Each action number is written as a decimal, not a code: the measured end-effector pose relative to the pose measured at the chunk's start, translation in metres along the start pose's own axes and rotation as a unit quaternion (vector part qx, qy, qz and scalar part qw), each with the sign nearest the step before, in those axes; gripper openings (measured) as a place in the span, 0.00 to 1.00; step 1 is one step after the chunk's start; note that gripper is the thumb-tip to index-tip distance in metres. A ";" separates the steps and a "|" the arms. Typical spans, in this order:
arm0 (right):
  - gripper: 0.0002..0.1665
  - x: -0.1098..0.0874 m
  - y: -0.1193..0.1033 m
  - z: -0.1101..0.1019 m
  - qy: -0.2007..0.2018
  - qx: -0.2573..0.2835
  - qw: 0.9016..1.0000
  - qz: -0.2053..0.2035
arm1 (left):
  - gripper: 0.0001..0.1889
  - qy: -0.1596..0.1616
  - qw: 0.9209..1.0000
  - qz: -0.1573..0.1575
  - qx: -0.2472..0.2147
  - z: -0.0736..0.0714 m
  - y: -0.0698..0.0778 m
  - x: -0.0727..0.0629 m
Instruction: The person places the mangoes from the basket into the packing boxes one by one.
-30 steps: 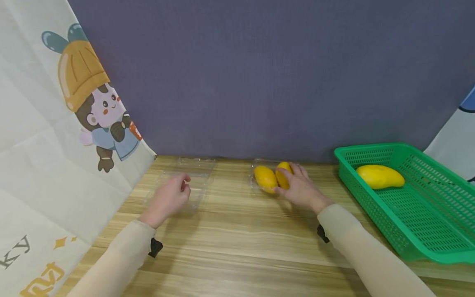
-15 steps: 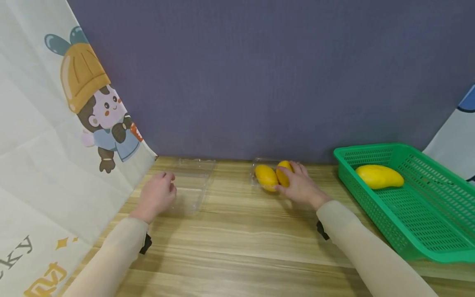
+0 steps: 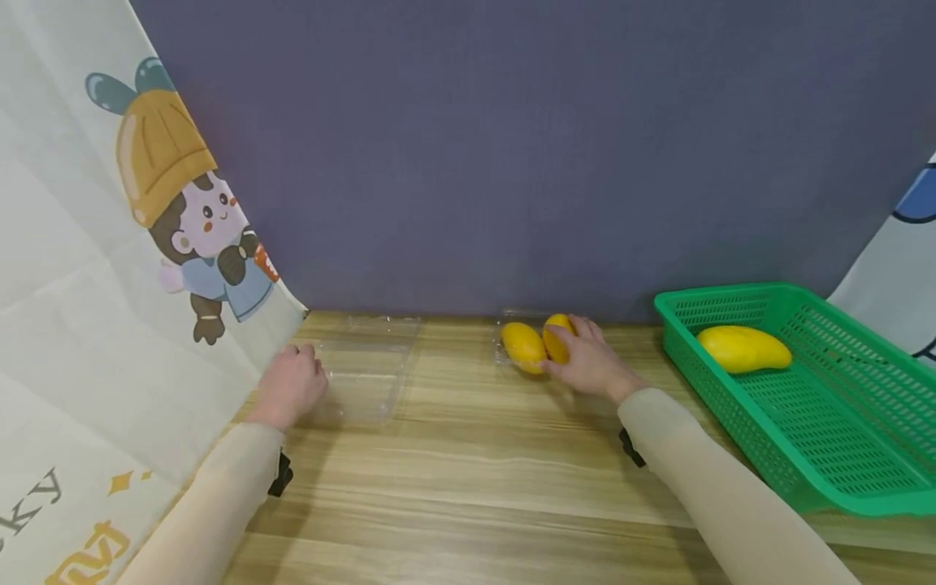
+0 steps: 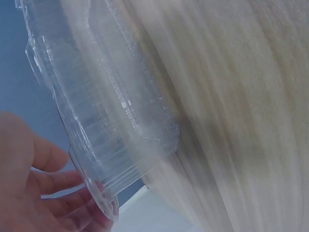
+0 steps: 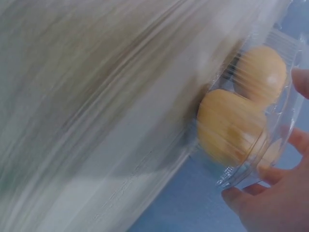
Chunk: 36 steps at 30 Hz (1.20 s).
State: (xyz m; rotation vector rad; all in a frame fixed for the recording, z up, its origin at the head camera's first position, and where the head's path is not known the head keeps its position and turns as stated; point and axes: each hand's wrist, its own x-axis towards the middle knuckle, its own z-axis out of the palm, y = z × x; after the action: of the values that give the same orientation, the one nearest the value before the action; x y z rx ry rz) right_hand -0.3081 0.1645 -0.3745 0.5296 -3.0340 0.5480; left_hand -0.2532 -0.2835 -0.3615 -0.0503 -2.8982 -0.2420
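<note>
Head view: my left hand (image 3: 292, 382), its fingers bent narrow, is at the left side of a clear, ribbed plastic container (image 3: 369, 366) in the back left corner of the pale wood-grained tabletop (image 3: 439, 487). My right hand (image 3: 588, 361) reaches over the right end of a second clear plastic box (image 3: 500, 354), near the back edge. In it, two smooth, oval, yellow-orange fruits (image 3: 524, 348) lie side by side, my hand partly covering the right one; the low walls presumably stop them rolling. A long, curved yellow fruit (image 3: 744, 349) lies against the left wall of a green slotted plastic basket (image 3: 720, 402) along the tabletop's right side. Compared with a second ago, my left hand has shifted from over the container's middle to its left edge; my right hand and all three fruits look nearly unmoved.

Left wrist view: my fingers meet the container's rim, some showing through it. I cannot tell whether they grip or only touch; the rim is probably its handiest part to take.

Right wrist view: my right thumb and fingers hold the box across its end, set moderately wide at opposite sides of the rim, likely to steady it without squeezing the fruits inside.
</note>
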 end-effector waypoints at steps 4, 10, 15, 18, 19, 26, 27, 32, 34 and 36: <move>0.43 0.003 0.003 0.000 0.009 0.002 1.000 0.000 | 0.18 -0.031 0.999 -0.031 -0.015 -0.002 -0.001 0.001; 0.43 0.009 0.006 -0.001 0.010 0.004 1.000 0.010 | 0.17 -0.071 0.994 -0.058 -0.052 0.000 -0.011 0.007; 0.44 0.010 0.014 0.002 0.024 0.022 0.999 0.018 | 0.21 -0.083 0.988 -0.081 -0.100 0.004 -0.017 0.009; 0.45 0.009 0.018 0.003 0.031 0.027 0.999 0.018 | 0.18 -0.076 0.985 -0.095 -0.123 0.006 -0.019 0.010; 0.45 0.008 0.018 0.003 0.033 0.026 0.999 0.018 | 0.16 -0.071 0.984 -0.099 -0.130 0.007 -0.020 0.010; 0.45 0.006 0.017 0.003 0.046 0.021 0.999 0.009 | 0.13 -0.047 0.980 -0.105 -0.164 0.008 -0.026 0.008; 0.45 0.005 0.015 0.003 0.048 0.022 0.999 0.007 | 0.15 -0.049 0.979 -0.103 -0.168 0.008 -0.027 0.008; 0.41 0.003 0.004 0.001 0.062 0.021 0.998 0.000 | 0.21 -0.071 0.973 -0.109 -0.192 0.007 -0.030 0.006; 0.40 0.002 -0.001 0.000 0.073 0.017 0.997 0.000 | 0.21 -0.076 0.971 -0.112 -0.196 0.007 -0.031 0.006; 0.38 0.002 -0.006 0.000 0.089 0.015 0.996 -0.005 | 0.21 -0.078 0.970 -0.114 -0.200 0.008 -0.032 0.006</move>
State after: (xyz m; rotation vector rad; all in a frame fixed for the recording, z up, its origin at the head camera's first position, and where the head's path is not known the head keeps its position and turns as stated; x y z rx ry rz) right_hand -0.3081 0.1584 -0.3720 0.4684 -2.8574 0.6064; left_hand -0.2630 -0.3135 -0.3725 0.2061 -2.9556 -0.8964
